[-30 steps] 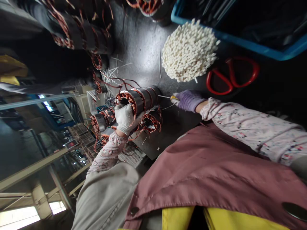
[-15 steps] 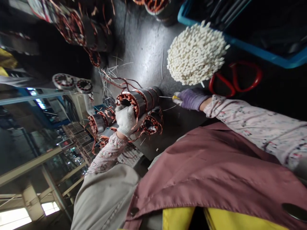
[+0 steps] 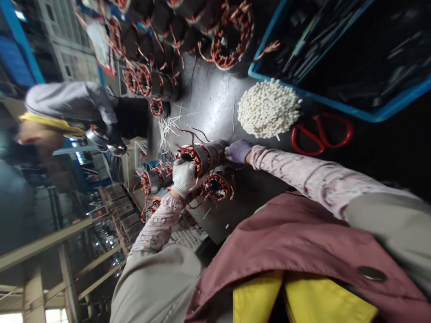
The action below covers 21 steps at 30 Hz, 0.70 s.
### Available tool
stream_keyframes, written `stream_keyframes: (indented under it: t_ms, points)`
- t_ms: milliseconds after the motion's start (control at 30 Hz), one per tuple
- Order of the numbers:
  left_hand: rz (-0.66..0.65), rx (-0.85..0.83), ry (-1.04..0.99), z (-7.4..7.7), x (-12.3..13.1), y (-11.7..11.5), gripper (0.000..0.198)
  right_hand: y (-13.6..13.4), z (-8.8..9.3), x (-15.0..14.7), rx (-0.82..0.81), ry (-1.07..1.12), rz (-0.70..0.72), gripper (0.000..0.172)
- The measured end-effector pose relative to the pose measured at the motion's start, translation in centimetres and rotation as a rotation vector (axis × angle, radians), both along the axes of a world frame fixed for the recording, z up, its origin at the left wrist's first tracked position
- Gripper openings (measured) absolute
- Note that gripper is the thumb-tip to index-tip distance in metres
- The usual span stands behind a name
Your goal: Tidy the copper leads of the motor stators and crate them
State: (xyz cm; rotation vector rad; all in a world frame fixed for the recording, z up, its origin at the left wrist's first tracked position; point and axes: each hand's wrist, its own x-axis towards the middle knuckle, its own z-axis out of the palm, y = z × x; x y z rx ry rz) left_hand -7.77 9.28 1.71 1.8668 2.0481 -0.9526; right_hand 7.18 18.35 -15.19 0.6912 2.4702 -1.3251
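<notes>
A motor stator with orange-brown copper windings lies on its side on the dark table. My left hand, in a white glove, grips its left end, the fingertips partly inside the bore. At the stator's right end is my right hand in a purple glove, fingers closed. A thin tool with a yellow handle is in it, mostly hidden now by the fingers and the stator. Copper leads stick out behind the stator. A second stator rests just in front, its wound end facing me.
Behind my right hand are a pile of short white sleeves, red-handled scissors and a blue crate. More stators stand at the back. Thin white strips lie scattered. A co-worker is at the far left.
My right hand has moved left, from a short distance away up to the stator's right end; the tool's shaft no longer shows. The view has shifted, bringing a co-worker and more stators into sight.
</notes>
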Motion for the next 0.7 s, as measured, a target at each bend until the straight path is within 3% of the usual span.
stream_keyframes:
  t_ms: [133,233,300,367,433,500,533,600,633,700]
  points:
    - [-0.008,-0.027,-0.038,-0.3,-0.1,-0.2,0.038,-0.9,0.9,1.2,-0.06,-0.055,-0.119,0.042]
    - [0.024,-0.037,-0.033,-0.6,-0.2,-0.1,0.036,-2.2,0.3,5.3,-0.052,-0.123,-0.118,0.039]
    - [0.057,-0.042,0.0,0.1,-0.5,0.2,0.037,-3.3,-0.8,8.2,-0.067,-0.162,-0.128,0.037]
    - [0.074,-0.109,0.0,2.0,-0.8,0.9,0.041,-4.3,-1.8,10.5,-0.107,-0.176,-0.135,0.036]
    - [0.084,-0.123,0.003,5.0,-1.0,2.6,0.04,-5.2,-2.5,11.7,-0.166,-0.167,-0.143,0.035]
    - [0.067,0.063,0.034,7.5,-0.4,5.8,0.038,-5.8,-3.1,12.2,-0.228,-0.14,-0.16,0.034]
    - [0.035,0.218,0.044,8.0,0.2,8.0,0.039,-5.9,-3.3,12.2,-0.257,-0.122,-0.171,0.033]
    - [-0.074,0.403,-0.043,6.8,2.0,13.1,0.044,-5.8,-3.8,12.0,-0.307,-0.074,-0.195,0.031]
    - [-0.111,0.36,-0.112,5.1,3.1,15.8,0.048,-5.7,-4.1,12.0,-0.327,-0.05,-0.204,0.03]
    - [-0.103,0.222,-0.166,0.2,5.1,20.8,0.066,-5.6,-4.9,12.1,-0.361,-0.002,-0.22,0.028]
